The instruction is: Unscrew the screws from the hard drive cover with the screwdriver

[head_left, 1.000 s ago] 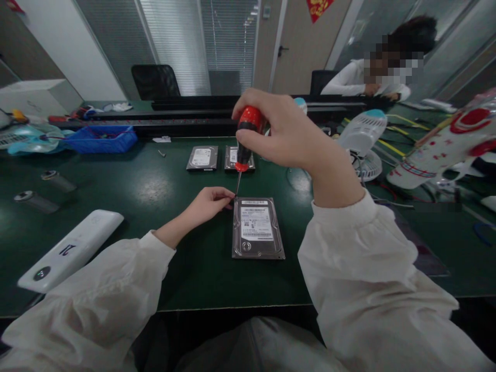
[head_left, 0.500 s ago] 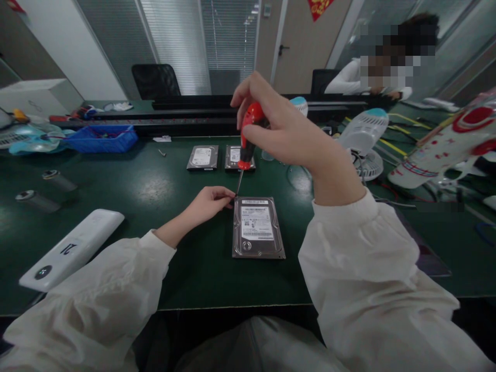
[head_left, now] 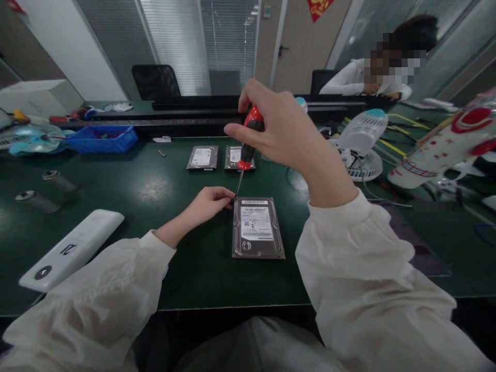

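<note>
A silver hard drive (head_left: 258, 228) lies label-up on the green table (head_left: 155, 191) in front of me. My right hand (head_left: 282, 132) is wrapped round the red and black handle of a screwdriver (head_left: 248, 142), held upright with its tip at the drive's far left corner. My left hand (head_left: 209, 202) rests on the table beside that corner, its fingers pinched together at the screwdriver's tip. What those fingers hold is too small to see.
Two more hard drives (head_left: 202, 157) (head_left: 233, 156) lie further back. A white device (head_left: 72, 249) sits at the left, with two grey cylinders (head_left: 36, 201) and a blue bin (head_left: 103, 138) beyond. A white fan (head_left: 362, 144) stands to the right. Another person (head_left: 372, 77) sits at the far table.
My right hand's fingers have shifted round the screwdriver handle, turning it in place. The tip stays at the drive's corner and my left hand has not moved.
</note>
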Action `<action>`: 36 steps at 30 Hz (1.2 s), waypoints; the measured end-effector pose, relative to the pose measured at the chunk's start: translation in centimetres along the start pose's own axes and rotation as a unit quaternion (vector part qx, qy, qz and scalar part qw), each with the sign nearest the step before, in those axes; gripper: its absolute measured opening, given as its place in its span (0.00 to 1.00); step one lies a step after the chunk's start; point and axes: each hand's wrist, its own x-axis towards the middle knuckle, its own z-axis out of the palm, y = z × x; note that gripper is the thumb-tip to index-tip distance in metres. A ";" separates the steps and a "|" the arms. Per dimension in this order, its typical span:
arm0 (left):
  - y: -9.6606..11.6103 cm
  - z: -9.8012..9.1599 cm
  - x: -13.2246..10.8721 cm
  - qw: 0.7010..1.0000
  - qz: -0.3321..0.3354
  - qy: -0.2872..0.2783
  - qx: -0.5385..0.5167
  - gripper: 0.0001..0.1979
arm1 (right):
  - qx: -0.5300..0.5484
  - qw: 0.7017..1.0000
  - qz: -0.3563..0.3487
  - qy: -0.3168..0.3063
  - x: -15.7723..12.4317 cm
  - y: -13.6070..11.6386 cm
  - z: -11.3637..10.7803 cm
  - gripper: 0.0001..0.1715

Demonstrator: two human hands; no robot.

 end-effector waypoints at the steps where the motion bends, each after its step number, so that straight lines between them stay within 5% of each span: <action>1: 0.0 0.0 0.0 1.000 0.000 0.000 0.000 0.06 | -0.025 1.000 0.016 0.004 0.0 0.1 0.1 0.21; 5: 0.0 0.0 0.0 1.000 0.001 0.000 -0.002 0.07 | 0.017 1.000 0.017 -0.001 0.1 0.6 -0.1 0.10; 9: 0.1 0.0 -0.1 1.000 -0.001 0.001 -0.002 0.08 | 0.180 0.981 -0.015 -0.065 0.0 0.6 -0.5 0.20; 11: 0.1 0.0 -0.1 1.000 -0.002 0.001 -0.001 0.09 | 0.144 0.988 -0.009 -0.054 0.0 0.5 -0.5 0.14; 15: 0.2 0.0 -0.2 1.000 -0.002 -0.001 0.000 0.08 | 0.024 0.999 0.022 0.006 0.1 0.5 -0.1 0.20; 19: 0.4 0.0 -0.2 1.000 -0.005 -0.002 -0.001 0.08 | 0.060 0.998 -0.004 0.018 0.1 0.5 -0.5 0.10; 23: 0.5 0.1 -0.2 1.000 -0.007 0.001 -0.003 0.09 | 0.094 0.995 -0.021 -0.004 0.2 0.3 -0.5 0.14; 26: 0.5 0.2 -0.2 1.000 -0.008 0.002 -0.004 0.08 | 0.063 0.997 -0.035 0.028 0.4 0.3 0.2 0.02; 36: 0.1 0.1 0.0 1.000 -0.007 0.004 -0.005 0.07 | 0.046 0.997 -0.068 -0.003 0.3 0.1 0.2 0.09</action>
